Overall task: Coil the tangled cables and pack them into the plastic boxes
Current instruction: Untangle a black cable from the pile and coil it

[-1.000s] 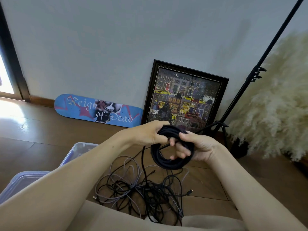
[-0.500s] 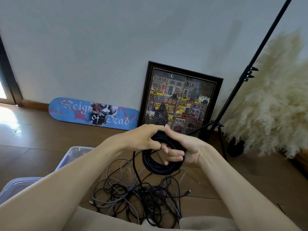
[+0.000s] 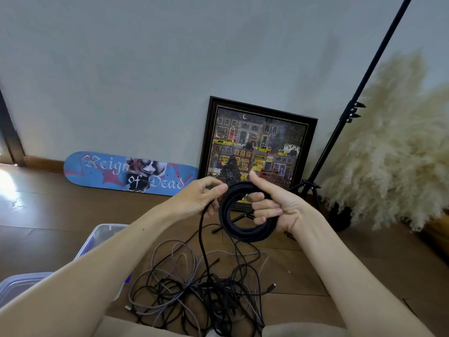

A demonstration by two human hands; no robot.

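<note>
Head view. Item: black coil (image 3: 245, 231), held above the floor. Right hand (image 3: 274, 207) has its fingers curled through the loops, thumb raised. Left hand (image 3: 199, 198) pinches the loose strand at the coil's top. The strand drops into the cable tangle (image 3: 201, 290) on the floor. Plastic boxes (image 3: 107, 226) stand left of the tangle. Risks: the strand may snag and drag the tangle along; a slackened grip would let the loops spring apart.

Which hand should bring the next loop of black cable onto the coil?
Left. The left hand pinches the loose strand rising from the tangle of cables; the right hand is curled through the black coil.
</note>
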